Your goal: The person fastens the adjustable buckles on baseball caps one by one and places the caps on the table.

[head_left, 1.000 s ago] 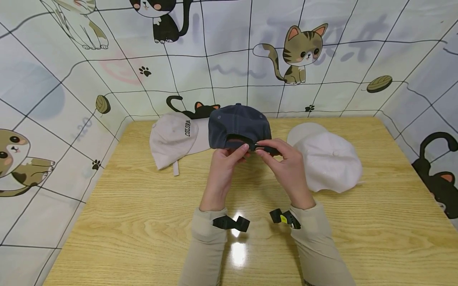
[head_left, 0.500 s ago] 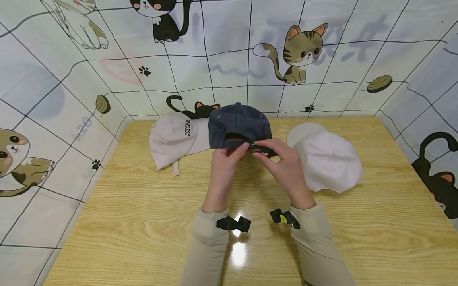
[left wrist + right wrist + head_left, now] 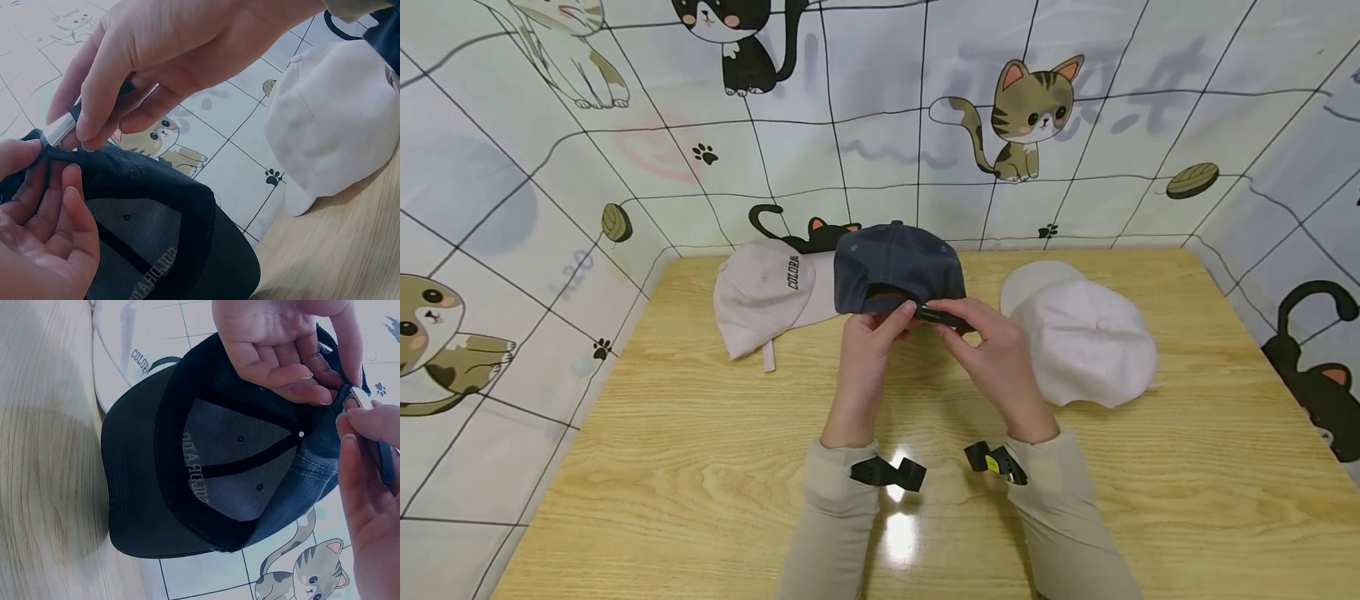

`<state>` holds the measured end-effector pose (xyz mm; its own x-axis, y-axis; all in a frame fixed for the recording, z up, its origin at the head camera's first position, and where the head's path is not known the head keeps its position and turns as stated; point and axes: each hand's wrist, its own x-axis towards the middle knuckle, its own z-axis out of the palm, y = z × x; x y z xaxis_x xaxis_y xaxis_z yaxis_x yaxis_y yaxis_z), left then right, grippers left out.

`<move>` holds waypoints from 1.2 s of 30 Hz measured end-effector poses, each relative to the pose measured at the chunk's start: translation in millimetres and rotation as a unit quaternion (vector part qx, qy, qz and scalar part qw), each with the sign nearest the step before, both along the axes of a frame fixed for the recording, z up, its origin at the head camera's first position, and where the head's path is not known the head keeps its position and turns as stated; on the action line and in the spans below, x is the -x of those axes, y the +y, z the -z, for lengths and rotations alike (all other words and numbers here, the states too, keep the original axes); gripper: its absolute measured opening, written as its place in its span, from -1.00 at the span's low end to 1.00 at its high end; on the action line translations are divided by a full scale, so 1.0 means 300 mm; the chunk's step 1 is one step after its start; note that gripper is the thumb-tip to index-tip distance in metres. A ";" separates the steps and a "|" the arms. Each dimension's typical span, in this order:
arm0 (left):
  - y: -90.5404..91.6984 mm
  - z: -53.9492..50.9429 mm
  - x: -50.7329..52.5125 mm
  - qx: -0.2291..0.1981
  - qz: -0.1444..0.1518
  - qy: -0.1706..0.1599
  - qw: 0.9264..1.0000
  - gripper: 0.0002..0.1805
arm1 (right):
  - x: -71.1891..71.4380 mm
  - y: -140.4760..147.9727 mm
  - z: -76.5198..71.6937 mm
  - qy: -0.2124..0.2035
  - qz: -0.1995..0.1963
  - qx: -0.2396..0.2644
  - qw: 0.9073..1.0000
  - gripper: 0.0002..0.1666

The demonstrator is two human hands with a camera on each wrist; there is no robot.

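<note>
A dark navy baseball cap (image 3: 898,260) is held up with its back opening facing me and its peak pointing away. My left hand (image 3: 867,354) pinches the left part of the cap's back strap between thumb and fingers. Beside it, the thumb and fingers of my right hand (image 3: 1000,354) pinch the dark strap end (image 3: 947,318) and a metal buckle. That silver buckle (image 3: 59,129) shows clearly between both hands in the left wrist view. In the right wrist view, the cap's inside (image 3: 240,459) is visible, with stitching from its lettering.
A pale cap (image 3: 760,287) with dark lettering lies to the left on the wooden table (image 3: 700,483), its strap hanging out. To the right lies a white cap (image 3: 1090,342). A cat-printed cloth (image 3: 880,150) stands behind and on both sides.
My right fingers have shifted slightly left along the strap, closer to my left thumb. The cap has moved very little.
</note>
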<state>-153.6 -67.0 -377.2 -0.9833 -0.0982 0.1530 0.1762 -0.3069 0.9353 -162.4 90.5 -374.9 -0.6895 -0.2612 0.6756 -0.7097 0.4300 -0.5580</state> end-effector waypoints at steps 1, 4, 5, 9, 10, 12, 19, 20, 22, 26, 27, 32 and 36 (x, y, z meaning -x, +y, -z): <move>0.001 0.000 0.001 -0.002 -0.001 0.000 1.000 -0.69 | 0.000 0.000 0.000 0.002 -0.001 0.002 1.000 -0.62; 0.005 0.000 0.001 -0.003 -0.002 0.002 1.000 -0.68 | 0.000 0.001 0.002 0.007 0.000 0.012 1.000 -0.63; 0.006 -0.001 0.000 -0.001 -0.002 0.005 1.000 -0.68 | 0.000 0.001 0.003 0.011 0.003 0.013 1.000 -0.63; 0.006 0.002 -0.003 0.001 -0.003 0.014 1.000 -0.69 | 0.000 0.001 0.011 0.022 0.007 0.010 1.000 -0.63; 0.006 0.002 -0.004 0.002 -0.005 0.014 1.000 -0.69 | -0.001 0.001 0.013 0.020 0.004 0.011 1.000 -0.62; 0.004 0.004 -0.006 0.005 -0.009 0.011 1.000 -0.69 | -0.003 0.003 0.017 0.010 -0.007 0.015 1.000 -0.63; 0.003 0.006 -0.003 0.011 -0.009 -0.002 1.000 -0.69 | -0.011 0.009 0.014 -0.058 -0.031 0.040 0.997 -0.72; 0.004 0.005 -0.003 0.016 -0.007 -0.006 1.000 -0.69 | -0.011 0.008 0.012 -0.064 -0.028 0.043 0.997 -0.73; 0.008 0.004 -0.002 0.028 0.001 -0.012 1.000 -0.70 | -0.010 0.006 0.011 -0.069 -0.019 0.046 0.996 -0.75; 0.020 0.002 -0.002 0.058 0.020 -0.014 0.998 -0.69 | -0.008 -0.003 0.013 -0.062 -0.013 0.040 0.997 -0.78; 0.023 0.001 -0.002 0.064 0.023 -0.011 0.998 -0.67 | -0.007 -0.006 0.013 -0.059 -0.012 0.038 0.997 -0.78; 0.034 -0.006 -0.010 0.067 0.022 -0.023 0.997 -0.59 | -0.007 -0.017 0.012 -0.053 -0.012 0.036 0.998 -0.81; 0.037 -0.008 -0.016 0.056 0.012 -0.043 0.997 -0.62 | -0.008 -0.019 0.011 -0.056 -0.015 0.035 0.998 -0.81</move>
<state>-148.9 -55.8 -374.9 -0.9952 -0.0615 0.0766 0.0876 -0.2032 0.9752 -159.9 84.7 -378.3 -0.7546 -0.2376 0.6116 -0.6526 0.3679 -0.6624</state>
